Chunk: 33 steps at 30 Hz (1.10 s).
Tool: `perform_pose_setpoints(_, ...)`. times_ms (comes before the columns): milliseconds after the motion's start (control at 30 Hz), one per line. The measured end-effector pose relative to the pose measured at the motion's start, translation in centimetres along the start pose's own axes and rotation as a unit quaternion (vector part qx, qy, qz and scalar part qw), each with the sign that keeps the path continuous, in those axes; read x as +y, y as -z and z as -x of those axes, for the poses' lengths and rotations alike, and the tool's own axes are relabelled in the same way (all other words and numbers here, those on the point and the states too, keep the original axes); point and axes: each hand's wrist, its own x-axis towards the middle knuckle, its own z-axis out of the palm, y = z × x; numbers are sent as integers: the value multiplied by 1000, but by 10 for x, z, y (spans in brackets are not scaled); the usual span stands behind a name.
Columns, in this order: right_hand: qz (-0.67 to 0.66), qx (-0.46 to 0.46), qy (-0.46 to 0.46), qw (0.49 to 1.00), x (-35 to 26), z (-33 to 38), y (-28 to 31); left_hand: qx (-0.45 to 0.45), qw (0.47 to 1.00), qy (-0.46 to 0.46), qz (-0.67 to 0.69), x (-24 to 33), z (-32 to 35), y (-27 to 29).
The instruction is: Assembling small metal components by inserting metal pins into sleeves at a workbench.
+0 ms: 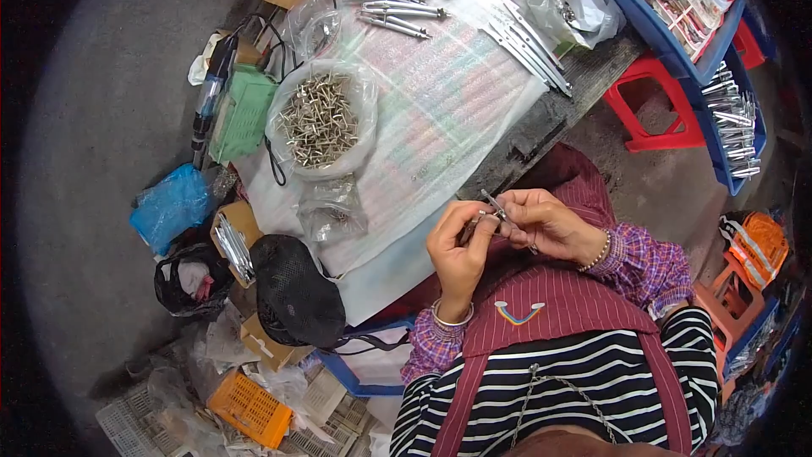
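Above my lap, just off the table's near edge, my two hands meet. Pinched in my right hand point(545, 222) is a thin metal rod point(493, 201), its tip pointing up and left. My left hand point(457, 247) pinches a small shiny metal piece point(488, 214) against the rod; its exact kind is too small to tell. On the table sits a plastic-lined bowl point(369, 131) full of small brass-coloured screws or rivets point(319, 121). Long slim chrome metal pieces point(397, 15) are piled at the table's far side, with several flat metal strips point(529, 46) to their right.
A blue tray point(677, 59) of metal parts stands at the far right, near a red stool point(655, 106). A black mesh-covered thing point(296, 288) sits at the table's left corner. Left of the bowl are a green basket point(244, 110) and a power tool point(207, 97). An orange crate point(249, 410) lies below.
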Motion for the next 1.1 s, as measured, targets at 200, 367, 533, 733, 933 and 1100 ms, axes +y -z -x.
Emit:
perform_pose_setpoints(200, 5, 4, -5, 1000, -1, 0, -2, 12, 1000, -11, -18, -7, 0, 5)
perform_pose_setpoints(367, 21, 4, -4, 1000, -4, 1, -1, 33, 999, 29, -27, 1, -1, 4)
perform_pose_setpoints(533, 40, -9, -7, 999, -4, 1, 0, 10, 999, -36, -34, -2, -2, 6)
perform_pose_setpoints(733, -25, -54, -24, 998, -6, -1, -1, 37, 996, 9, 75, 9, 3, 16)
perform_pose_setpoints(933, -1, -42, -14, 999, -5, -2, -4, 55, 994, -91, 26, 15, 1, 4)
perform_pose_setpoints(1100, 19, -25, 13, 999, -6, 0, -5, -4, 991, -83, -105, 18, 5, 5)
